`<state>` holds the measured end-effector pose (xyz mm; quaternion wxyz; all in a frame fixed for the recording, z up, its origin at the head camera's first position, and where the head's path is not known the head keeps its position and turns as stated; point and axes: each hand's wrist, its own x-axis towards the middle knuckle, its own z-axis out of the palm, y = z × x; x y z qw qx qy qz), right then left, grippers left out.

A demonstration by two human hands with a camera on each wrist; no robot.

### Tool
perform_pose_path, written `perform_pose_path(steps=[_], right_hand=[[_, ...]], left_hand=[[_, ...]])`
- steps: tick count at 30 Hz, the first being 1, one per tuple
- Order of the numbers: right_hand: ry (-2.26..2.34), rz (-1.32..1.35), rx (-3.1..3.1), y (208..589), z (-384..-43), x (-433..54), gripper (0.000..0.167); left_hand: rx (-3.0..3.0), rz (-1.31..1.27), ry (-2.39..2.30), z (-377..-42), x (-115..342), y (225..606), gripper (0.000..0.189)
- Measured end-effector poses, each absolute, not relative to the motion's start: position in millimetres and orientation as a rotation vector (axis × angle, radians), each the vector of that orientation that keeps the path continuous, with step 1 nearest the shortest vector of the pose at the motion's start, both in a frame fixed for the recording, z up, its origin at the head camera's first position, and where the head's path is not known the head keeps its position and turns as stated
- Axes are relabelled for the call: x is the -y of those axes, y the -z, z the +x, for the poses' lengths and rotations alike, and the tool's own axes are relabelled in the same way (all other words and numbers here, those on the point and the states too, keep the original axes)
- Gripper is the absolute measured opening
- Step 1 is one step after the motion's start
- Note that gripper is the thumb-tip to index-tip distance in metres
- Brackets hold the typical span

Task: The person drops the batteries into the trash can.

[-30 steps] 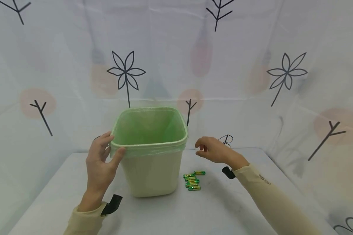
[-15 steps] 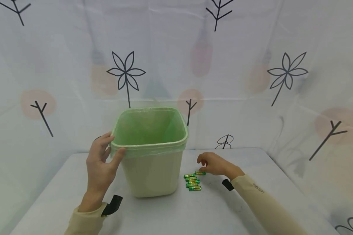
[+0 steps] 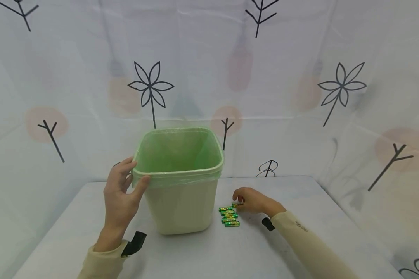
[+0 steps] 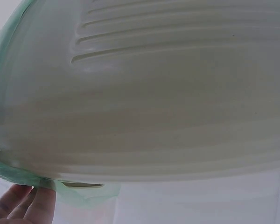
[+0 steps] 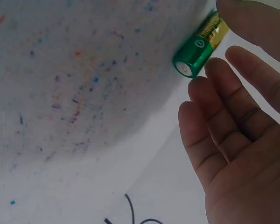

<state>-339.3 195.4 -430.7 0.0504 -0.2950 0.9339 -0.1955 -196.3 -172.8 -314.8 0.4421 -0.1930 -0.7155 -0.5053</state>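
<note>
Green-lined bin [image 3: 181, 182] is gripped at its left rim by the left hand [image 3: 120, 193]; the right hand [image 3: 251, 200] pinches a battery [image 5: 201, 45] right of it.

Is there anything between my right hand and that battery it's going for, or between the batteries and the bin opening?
Nothing visible blocks either. The right hand already has its fingers at the farthest battery of the row. The bin stands just beside the row, its green-lined mouth open and uncovered; the left hand grips only its far rim.

Green-gold battery [image 5: 200, 46], green-lined cream bin [image 3: 185, 201]
</note>
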Motion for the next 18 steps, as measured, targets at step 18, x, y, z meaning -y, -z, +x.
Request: perform_pose_path(steps=[18], right_hand=[[0.647,-0.898,-2.775,438,-336,-197,0.016]], left_hand=[[1.769,-0.489,1.245,-210,182,327,0.05]])
